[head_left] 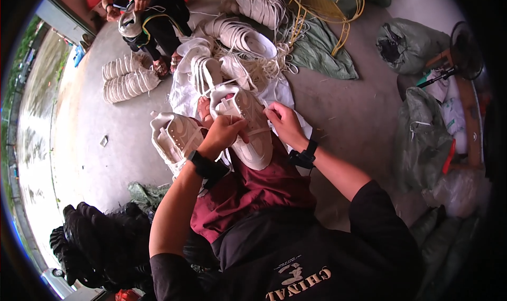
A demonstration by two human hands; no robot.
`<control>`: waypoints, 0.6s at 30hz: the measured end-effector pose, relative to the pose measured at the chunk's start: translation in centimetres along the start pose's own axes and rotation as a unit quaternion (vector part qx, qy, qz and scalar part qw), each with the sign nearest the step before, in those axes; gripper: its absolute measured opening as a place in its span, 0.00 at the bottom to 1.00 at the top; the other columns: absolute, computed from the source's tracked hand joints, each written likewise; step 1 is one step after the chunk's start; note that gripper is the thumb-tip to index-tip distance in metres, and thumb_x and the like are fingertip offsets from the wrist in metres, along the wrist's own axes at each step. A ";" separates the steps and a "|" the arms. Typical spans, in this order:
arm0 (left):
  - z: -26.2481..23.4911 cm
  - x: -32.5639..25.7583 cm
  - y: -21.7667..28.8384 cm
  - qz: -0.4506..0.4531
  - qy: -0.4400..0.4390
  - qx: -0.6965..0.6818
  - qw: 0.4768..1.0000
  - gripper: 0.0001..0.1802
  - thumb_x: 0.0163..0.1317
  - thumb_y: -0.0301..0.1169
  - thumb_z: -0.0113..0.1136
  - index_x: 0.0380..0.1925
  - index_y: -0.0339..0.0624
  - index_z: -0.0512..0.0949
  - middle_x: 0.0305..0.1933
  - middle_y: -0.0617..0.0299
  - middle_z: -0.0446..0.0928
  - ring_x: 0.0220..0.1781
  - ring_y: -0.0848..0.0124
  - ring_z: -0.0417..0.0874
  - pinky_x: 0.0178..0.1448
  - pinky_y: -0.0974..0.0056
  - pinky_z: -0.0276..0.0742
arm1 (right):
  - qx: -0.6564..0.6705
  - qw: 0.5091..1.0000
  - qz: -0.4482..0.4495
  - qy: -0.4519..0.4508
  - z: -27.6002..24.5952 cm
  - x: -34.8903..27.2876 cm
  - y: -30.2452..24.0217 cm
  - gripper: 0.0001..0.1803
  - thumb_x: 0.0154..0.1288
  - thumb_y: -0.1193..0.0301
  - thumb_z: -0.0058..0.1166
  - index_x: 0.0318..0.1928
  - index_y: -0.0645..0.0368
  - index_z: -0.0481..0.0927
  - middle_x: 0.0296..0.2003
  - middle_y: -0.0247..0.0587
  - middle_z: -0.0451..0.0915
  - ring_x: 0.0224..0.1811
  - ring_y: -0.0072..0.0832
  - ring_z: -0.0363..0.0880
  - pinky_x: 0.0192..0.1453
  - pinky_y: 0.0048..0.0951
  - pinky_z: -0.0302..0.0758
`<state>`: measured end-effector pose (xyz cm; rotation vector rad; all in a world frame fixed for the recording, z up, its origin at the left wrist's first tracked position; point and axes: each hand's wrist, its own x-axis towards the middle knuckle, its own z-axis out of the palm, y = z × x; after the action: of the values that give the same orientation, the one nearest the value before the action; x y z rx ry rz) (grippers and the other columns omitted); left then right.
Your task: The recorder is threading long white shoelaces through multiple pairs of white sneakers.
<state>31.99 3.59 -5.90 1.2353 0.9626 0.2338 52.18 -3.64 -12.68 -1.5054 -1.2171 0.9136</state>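
Observation:
A pale cream sneaker point(254, 149) rests on my lap, its toe toward me and its opening facing away. My left hand point(226, 132) lies across the left side of its lacing area, fingers pinched at the eyelets on what seems to be a lace. To the right of the sneaker, my right hand point(285, 122) has thumb and forefinger closed on a thin white shoelace point(266, 106). A second cream sneaker point(178, 135) sits just left of my left hand, by my thigh, with no hand on it.
Beyond my knees, several stacked pale shoe pieces point(237, 37) and loose laces lie on white sheeting point(280, 92). More nested bundles point(129, 84) sit left. Another person's hands point(142, 0) work on a shoe at upper left. Green sacks point(414, 45) stand right; a black pile point(103, 243) is lower left.

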 end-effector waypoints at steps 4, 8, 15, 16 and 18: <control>-1.9 1.0 -0.2 -0.018 -0.031 0.082 0.996 0.17 0.65 0.37 0.57 0.28 0.34 0.85 0.20 0.64 0.82 0.21 0.83 0.72 0.28 0.73 0.64 | -0.020 1.000 0.001 -0.022 -0.2 -0.7 -0.4 0.10 0.70 0.70 0.51 0.38 0.66 0.76 0.25 0.39 0.77 0.27 0.20 0.71 0.34 0.28 0.69; -2.9 1.0 -0.2 -0.011 -0.039 0.111 0.993 0.15 0.61 0.37 0.61 0.28 0.34 0.85 0.18 0.65 0.81 0.20 0.84 0.73 0.26 0.73 0.65 | -0.066 0.993 0.009 -0.098 -0.6 -0.9 -0.6 0.10 0.70 0.70 0.50 0.37 0.66 0.75 0.25 0.37 0.75 0.28 0.20 0.70 0.35 0.28 0.69; -4.4 1.2 -0.8 0.017 -0.060 0.135 0.989 0.14 0.60 0.35 0.62 0.29 0.32 0.85 0.19 0.63 0.82 0.21 0.83 0.75 0.27 0.73 0.67 | -0.020 0.993 0.024 -0.113 0.3 -0.4 -0.7 0.10 0.72 0.70 0.47 0.36 0.64 0.73 0.28 0.34 0.73 0.32 0.19 0.68 0.40 0.26 0.69; -4.6 1.2 -1.0 0.031 -0.065 0.118 0.990 0.14 0.59 0.34 0.62 0.29 0.31 0.85 0.20 0.62 0.82 0.21 0.81 0.76 0.28 0.73 0.68 | -0.021 0.993 0.025 -0.114 0.5 -0.3 -0.5 0.10 0.72 0.70 0.47 0.36 0.64 0.73 0.28 0.34 0.73 0.32 0.19 0.68 0.40 0.26 0.69; -5.0 1.2 -1.2 0.045 -0.071 0.099 0.992 0.14 0.59 0.33 0.62 0.30 0.29 0.84 0.20 0.61 0.82 0.22 0.80 0.78 0.29 0.73 0.70 | -0.010 0.991 0.033 -0.131 0.8 0.0 -0.1 0.11 0.74 0.69 0.46 0.37 0.64 0.73 0.29 0.33 0.73 0.34 0.19 0.68 0.42 0.25 0.69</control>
<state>28.75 7.36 -7.60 1.4597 0.8221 0.1222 51.41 -3.47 -12.74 -1.4813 -1.3722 1.1749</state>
